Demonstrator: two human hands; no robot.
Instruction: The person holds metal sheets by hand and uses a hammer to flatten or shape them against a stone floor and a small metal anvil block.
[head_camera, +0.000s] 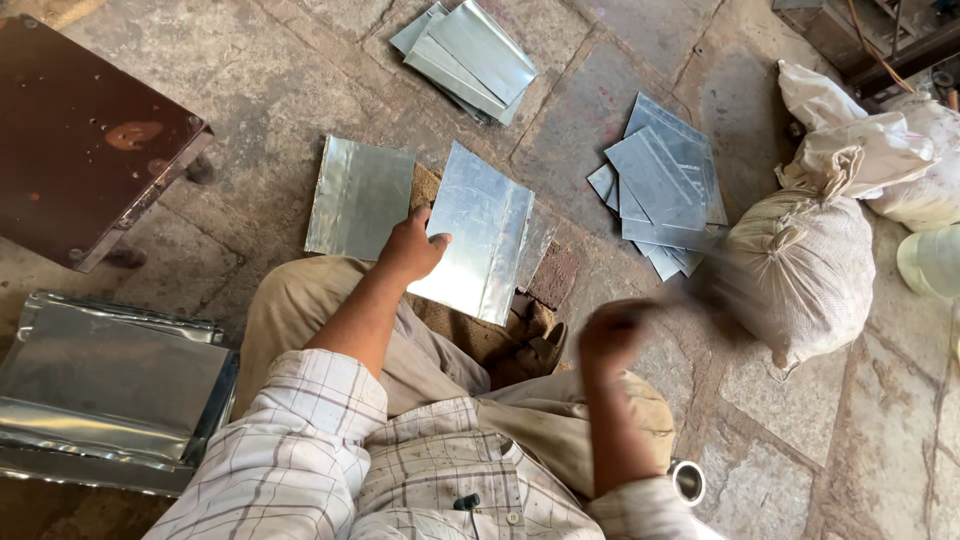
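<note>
My left hand (412, 245) presses on the left edge of a shiny rectangular metal sheet (482, 232), thumb on top. The sheet lies tilted on a piece of burlap (500, 345) in front of my knees. A second flat sheet (358, 197) lies just left of it on the stone floor. My right hand (610, 335) is a motion-blurred fist raised over my right knee. A dark blurred streak like a stick-shaped tool (685, 297) runs from it toward the right. What the tool is stays unclear.
Piles of cut metal sheets lie ahead (470, 55) and at the right (660, 185). Tied sacks (800, 265) stand at the right. A brown metal stool (85, 130) sits at upper left, folded sheet-metal pieces (105, 390) at lower left, and a small metal cup (688, 482) by my right elbow.
</note>
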